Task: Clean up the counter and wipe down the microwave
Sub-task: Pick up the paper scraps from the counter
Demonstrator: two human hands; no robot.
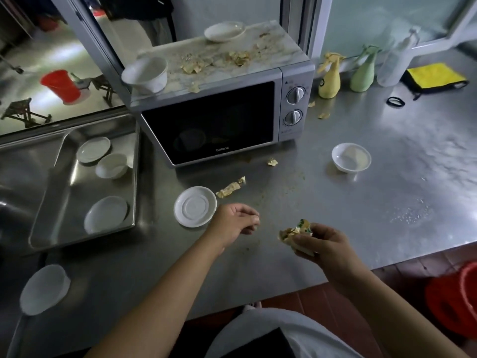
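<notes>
A: Counter (361,215) first: where is the nearest litter?
B: A twisted wrapper (230,187) lies at twelve o'clock from the left hand (236,223), long axis running two to eight.
A: And the hands?
B: Left nearer, fingers loosely curled, empty; right hand (324,242) clutches crumpled wrappers (295,231).
</notes>
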